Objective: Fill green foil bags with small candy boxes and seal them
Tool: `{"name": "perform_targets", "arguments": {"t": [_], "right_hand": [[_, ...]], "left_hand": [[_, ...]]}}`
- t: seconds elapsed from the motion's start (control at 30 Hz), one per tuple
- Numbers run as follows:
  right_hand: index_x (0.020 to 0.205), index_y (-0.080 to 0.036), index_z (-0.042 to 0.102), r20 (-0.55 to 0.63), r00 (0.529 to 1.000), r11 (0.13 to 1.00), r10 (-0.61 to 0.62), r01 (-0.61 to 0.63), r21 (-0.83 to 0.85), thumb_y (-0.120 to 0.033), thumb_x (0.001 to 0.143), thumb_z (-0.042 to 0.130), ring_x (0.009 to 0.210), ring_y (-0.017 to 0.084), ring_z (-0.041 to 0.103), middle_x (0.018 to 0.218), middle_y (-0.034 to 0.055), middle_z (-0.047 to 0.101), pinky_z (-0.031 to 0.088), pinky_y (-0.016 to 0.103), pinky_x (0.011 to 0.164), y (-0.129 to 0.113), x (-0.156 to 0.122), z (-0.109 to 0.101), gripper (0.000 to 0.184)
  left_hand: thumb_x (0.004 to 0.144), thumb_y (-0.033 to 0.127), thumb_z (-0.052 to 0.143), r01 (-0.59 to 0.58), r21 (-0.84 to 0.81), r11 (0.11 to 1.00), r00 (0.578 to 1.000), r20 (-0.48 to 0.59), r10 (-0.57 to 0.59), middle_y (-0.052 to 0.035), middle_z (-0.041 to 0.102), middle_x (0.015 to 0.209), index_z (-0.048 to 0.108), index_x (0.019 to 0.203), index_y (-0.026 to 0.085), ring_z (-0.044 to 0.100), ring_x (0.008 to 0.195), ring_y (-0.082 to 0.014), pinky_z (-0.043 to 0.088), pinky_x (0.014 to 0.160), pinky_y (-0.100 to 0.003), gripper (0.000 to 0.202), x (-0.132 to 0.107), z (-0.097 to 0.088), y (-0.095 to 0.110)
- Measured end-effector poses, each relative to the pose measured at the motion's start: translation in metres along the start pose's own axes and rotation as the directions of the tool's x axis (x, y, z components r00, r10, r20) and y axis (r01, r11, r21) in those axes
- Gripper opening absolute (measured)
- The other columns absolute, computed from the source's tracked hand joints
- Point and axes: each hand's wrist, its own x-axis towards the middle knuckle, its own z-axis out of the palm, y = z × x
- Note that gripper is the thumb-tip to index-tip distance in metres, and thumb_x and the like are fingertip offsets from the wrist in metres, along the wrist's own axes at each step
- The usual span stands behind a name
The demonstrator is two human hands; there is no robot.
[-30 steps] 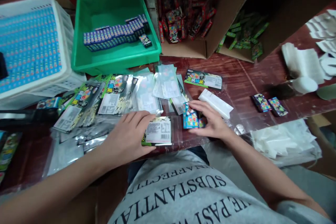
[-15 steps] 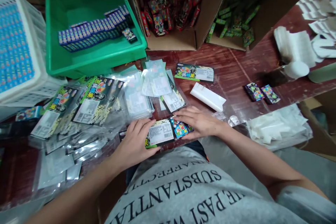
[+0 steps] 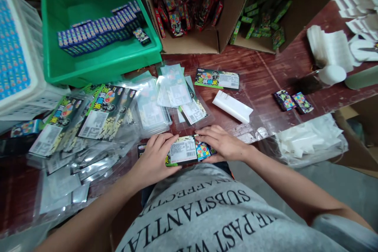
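At the table's near edge, my left hand grips a plastic bag with a black, green and white printed card, thumb below and fingers above. My right hand is closed over small blue candy boxes at the right end of that card. The boxes touch the card's edge; how far they sit inside the bag I cannot tell. Beyond my hands lie a folded white paper strip and another bagged card. Stacked clear bags with cards lie just past my left hand.
More bagged cards spread out at left. A green bin with rows of purple boxes and a white basket stand behind them. Cardboard cartons hold red and green packs. Two small boxes and a lidded jar are at right.
The view has shifted slightly. Both hands keep their grips, and slightly less of the blue boxes shows between the card and my right hand.
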Motion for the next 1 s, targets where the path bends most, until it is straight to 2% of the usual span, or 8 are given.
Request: {"name": "perform_targets", "arguments": {"t": [0.07,0.2,0.27,0.4,0.53,0.7,0.9,1.0], "right_hand": [[0.149,-0.013,0.046,-0.008,1.000,1.000,-0.002,0.002,-0.008,-0.063,0.091,0.066,0.142,0.032,0.047,0.154,0.0203,0.051,0.033,0.055,0.121,0.001,-0.002,-0.001,0.078],[0.161,-0.014,0.026,0.007,0.997,0.996,0.078,-0.078,-0.041,-0.067,0.084,0.072,0.157,0.038,0.024,0.168,0.0244,0.025,0.015,0.065,0.127,0.000,-0.021,-0.017,0.105],[0.163,-0.016,0.023,0.047,0.991,0.991,0.127,-0.125,-0.043,-0.057,0.085,0.075,0.156,0.039,0.024,0.169,0.0228,0.025,0.017,0.067,0.126,0.000,-0.034,-0.025,0.102],[0.159,-0.023,0.034,0.070,0.987,0.989,0.141,-0.145,0.041,-0.034,0.089,0.074,0.146,0.033,0.042,0.157,0.0163,0.045,0.027,0.062,0.125,0.005,-0.043,-0.030,0.082],[0.156,-0.025,0.041,0.043,0.995,0.980,0.090,-0.096,0.175,-0.040,0.087,0.078,0.141,0.030,0.048,0.153,0.0143,0.050,0.037,0.055,0.120,0.014,-0.037,-0.033,0.079],[0.154,-0.026,0.042,0.019,0.999,0.971,0.038,-0.042,0.237,-0.049,0.085,0.080,0.140,0.029,0.048,0.150,0.0137,0.052,0.039,0.052,0.119,0.020,-0.034,-0.036,0.082],[0.157,-0.027,0.034,-0.144,0.969,0.965,0.199,-0.169,0.199,-0.041,0.084,0.077,0.136,0.033,0.047,0.144,0.0141,0.049,0.042,0.054,0.116,0.004,-0.038,-0.041,0.086],[0.161,-0.023,0.026,-0.024,0.980,0.972,0.195,-0.190,0.141,-0.039,0.080,0.076,0.135,0.036,0.046,0.144,0.0155,0.048,0.036,0.059,0.119,-0.007,-0.042,-0.045,0.097]], "left_hand": [[0.076,0.042,0.083,0.002,0.017,1.000,1.000,0.006,-0.002,-0.0126,0.054,0.137,0.041,0.149,0.021,0.049,0.125,-0.0343,0.044,0.109,-0.050,0.087,0.001,0.001,-0.002],[0.077,0.049,0.082,0.045,0.082,0.996,0.999,-0.007,-0.044,-0.0134,0.055,0.138,0.042,0.149,0.021,0.049,0.123,-0.0365,0.043,0.104,-0.053,0.087,-0.001,0.004,-0.004],[0.078,0.050,0.080,0.049,0.092,0.995,0.999,-0.009,-0.048,-0.0137,0.055,0.138,0.042,0.150,0.021,0.049,0.122,-0.0369,0.043,0.101,-0.053,0.086,-0.002,0.005,-0.004],[0.079,0.047,0.080,0.024,0.059,0.998,1.000,-0.005,-0.024,-0.0132,0.054,0.139,0.042,0.151,0.022,0.048,0.123,-0.0363,0.042,0.103,-0.051,0.085,0.000,0.006,-0.004],[0.079,0.044,0.079,-0.028,-0.011,1.000,1.000,0.004,0.029,-0.0113,0.053,0.140,0.041,0.152,0.026,0.048,0.126,-0.0346,0.040,0.108,-0.049,0.084,0.001,0.004,-0.003],[0.080,0.041,0.079,-0.035,-0.044,0.998,0.999,-0.013,0.034,-0.0112,0.052,0.140,0.039,0.154,0.026,0.047,0.129,-0.0339,0.039,0.111,-0.050,0.085,-0.002,0.006,0.000],[0.081,0.047,0.078,0.038,-0.004,0.999,0.998,-0.046,-0.038,-0.0109,0.051,0.141,0.035,0.155,0.028,0.046,0.130,-0.0344,0.038,0.111,-0.050,0.087,-0.008,0.005,0.002],[0.083,0.048,0.076,0.026,0.036,0.999,0.998,-0.056,-0.024,-0.0117,0.051,0.142,0.034,0.155,0.027,0.047,0.130,-0.0348,0.037,0.110,-0.050,0.086,-0.012,0.003,0.003]]}}
